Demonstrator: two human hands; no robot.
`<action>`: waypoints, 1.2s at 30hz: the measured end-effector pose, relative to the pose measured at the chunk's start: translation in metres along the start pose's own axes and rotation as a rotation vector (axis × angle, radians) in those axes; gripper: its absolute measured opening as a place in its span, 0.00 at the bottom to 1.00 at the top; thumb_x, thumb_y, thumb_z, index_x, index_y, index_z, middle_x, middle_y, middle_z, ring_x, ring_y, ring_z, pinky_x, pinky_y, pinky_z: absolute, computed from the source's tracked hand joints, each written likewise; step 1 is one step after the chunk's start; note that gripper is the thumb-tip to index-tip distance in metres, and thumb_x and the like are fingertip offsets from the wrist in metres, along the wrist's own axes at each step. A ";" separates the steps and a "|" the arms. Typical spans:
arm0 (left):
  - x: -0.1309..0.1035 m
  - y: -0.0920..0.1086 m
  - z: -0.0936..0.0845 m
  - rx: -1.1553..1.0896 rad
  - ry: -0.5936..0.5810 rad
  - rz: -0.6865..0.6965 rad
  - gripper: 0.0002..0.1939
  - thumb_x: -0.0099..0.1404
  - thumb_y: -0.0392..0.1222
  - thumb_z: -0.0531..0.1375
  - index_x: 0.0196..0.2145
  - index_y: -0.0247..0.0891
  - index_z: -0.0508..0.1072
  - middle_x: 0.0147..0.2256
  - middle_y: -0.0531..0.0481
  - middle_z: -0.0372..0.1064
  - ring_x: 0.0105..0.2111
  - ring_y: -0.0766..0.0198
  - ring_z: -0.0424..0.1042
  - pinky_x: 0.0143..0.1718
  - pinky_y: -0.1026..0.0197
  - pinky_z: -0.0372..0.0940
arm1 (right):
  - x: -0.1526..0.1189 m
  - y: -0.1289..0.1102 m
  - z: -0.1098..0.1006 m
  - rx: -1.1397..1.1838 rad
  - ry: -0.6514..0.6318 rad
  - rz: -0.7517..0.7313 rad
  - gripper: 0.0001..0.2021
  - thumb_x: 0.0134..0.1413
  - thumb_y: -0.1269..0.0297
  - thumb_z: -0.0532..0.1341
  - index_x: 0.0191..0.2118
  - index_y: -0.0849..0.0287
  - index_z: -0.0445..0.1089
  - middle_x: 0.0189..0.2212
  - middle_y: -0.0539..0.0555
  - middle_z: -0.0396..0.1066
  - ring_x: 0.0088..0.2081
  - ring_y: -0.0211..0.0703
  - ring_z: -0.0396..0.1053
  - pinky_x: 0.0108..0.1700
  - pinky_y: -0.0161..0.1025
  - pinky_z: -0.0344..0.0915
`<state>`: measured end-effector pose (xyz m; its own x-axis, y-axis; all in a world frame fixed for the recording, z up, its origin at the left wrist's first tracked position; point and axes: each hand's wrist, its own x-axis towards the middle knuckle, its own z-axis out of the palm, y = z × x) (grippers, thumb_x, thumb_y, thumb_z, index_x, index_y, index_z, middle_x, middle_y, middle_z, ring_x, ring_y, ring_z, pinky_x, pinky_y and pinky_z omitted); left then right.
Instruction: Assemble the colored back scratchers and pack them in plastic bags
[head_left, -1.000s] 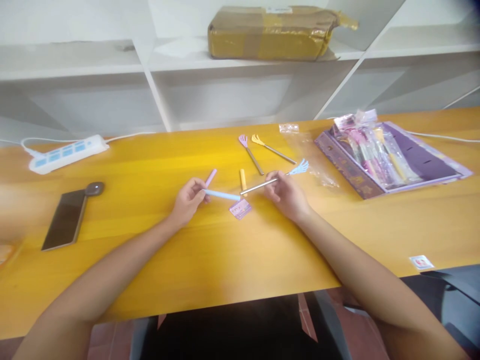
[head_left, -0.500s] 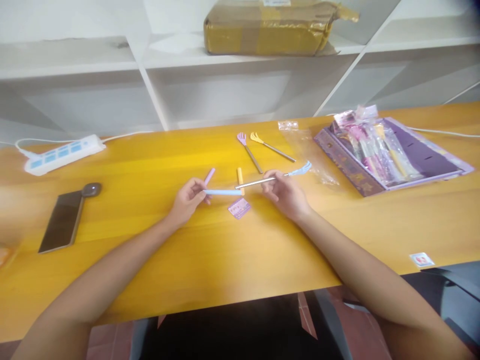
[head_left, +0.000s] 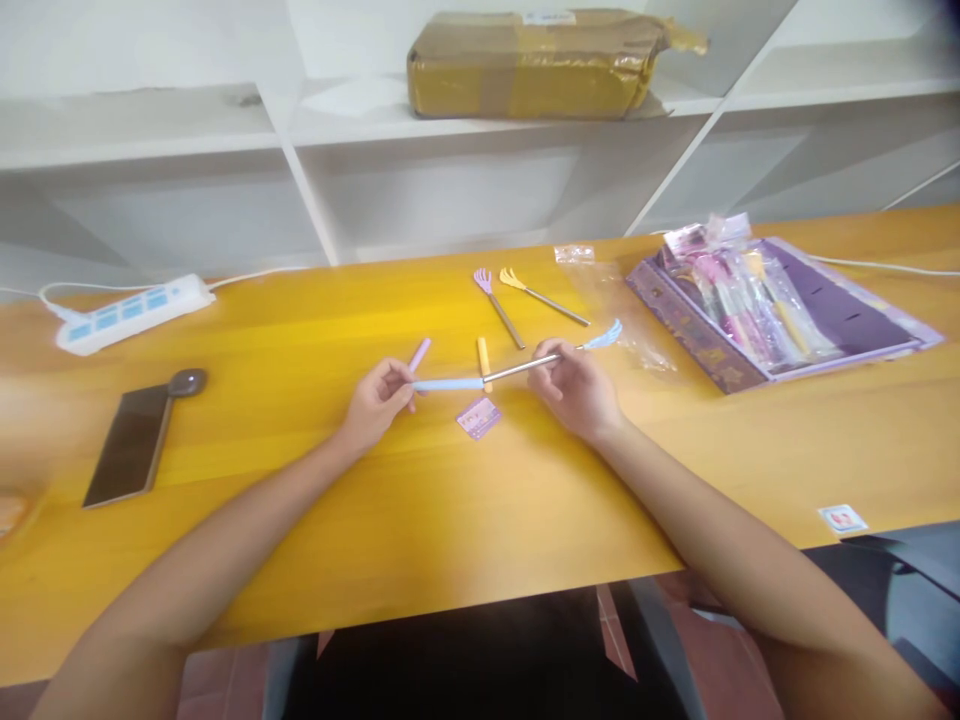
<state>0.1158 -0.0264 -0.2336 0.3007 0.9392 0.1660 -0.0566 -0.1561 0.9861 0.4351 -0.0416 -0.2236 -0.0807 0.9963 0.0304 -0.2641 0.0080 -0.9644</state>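
Note:
Pinched in my left hand (head_left: 376, 402) is the end of a light blue tube (head_left: 450, 384). My right hand (head_left: 576, 388) grips a metal rod (head_left: 523, 366) with a blue claw-shaped head (head_left: 604, 335). The rod's tip meets the tube's right end, in one line with it. A purple tube (head_left: 420, 353) lies just behind my left fingers, and a yellow tube (head_left: 484, 360) lies behind the joint. Farther back are a purple-headed rod (head_left: 502, 310) and a yellow-headed rod (head_left: 551, 300). A small purple card (head_left: 478, 418) lies in front of the tubes.
At the right stands a purple box (head_left: 832, 300) holding wrapped items, beside a clear plastic bag (head_left: 630, 325). To the left are a power strip (head_left: 135, 313), a black phone-like slab (head_left: 129, 445) and a mouse (head_left: 187, 382). A taped carton (head_left: 532, 75) sits on the shelf.
The metal rod has shifted right and lined up with the blue tube; its tip now meets the tube's end instead of overlapping above it. My left hand has barely moved.

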 end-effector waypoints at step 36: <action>-0.017 0.009 0.008 0.482 -0.140 0.041 0.13 0.78 0.52 0.59 0.51 0.42 0.73 0.33 0.55 0.66 0.31 0.65 0.63 0.36 0.62 0.59 | -0.009 0.004 0.011 0.000 -0.091 -0.092 0.20 0.65 0.42 0.69 0.43 0.56 0.77 0.31 0.51 0.78 0.18 0.33 0.57 0.23 0.37 0.48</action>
<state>0.1177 -0.0464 -0.2280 0.4338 0.8846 0.1713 0.3655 -0.3465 0.8639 0.4245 -0.0512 -0.2251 -0.1435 0.9794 0.1421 -0.2742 0.0986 -0.9566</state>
